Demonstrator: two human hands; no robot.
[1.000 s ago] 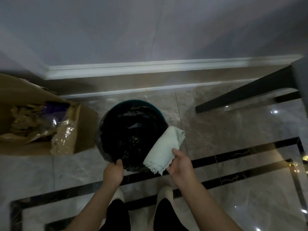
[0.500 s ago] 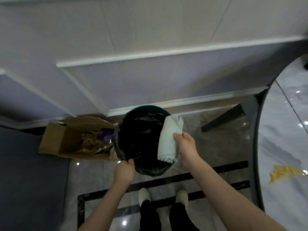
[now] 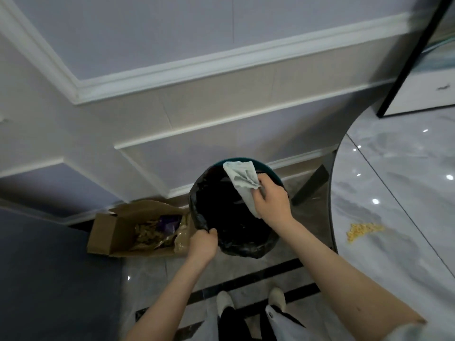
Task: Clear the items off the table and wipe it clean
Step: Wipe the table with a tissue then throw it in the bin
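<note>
The bin [image 3: 236, 212] has come up off the floor, left hand [image 3: 203, 244] gripping its bagged rim, right hand [image 3: 272, 200] pinching the cloth [image 3: 242, 180] over it, now beside the worktop [image 3: 398, 193] where yellow crumbs [image 3: 362, 231] await wiping.

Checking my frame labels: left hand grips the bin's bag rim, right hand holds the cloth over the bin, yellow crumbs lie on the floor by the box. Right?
One thing is off. The yellow crumbs lie on the marble table at right, not on the floor by the box. The head view shows it. The rest holds: left hand grips the bag rim of the bin, right hand holds the cloth over it.
</note>
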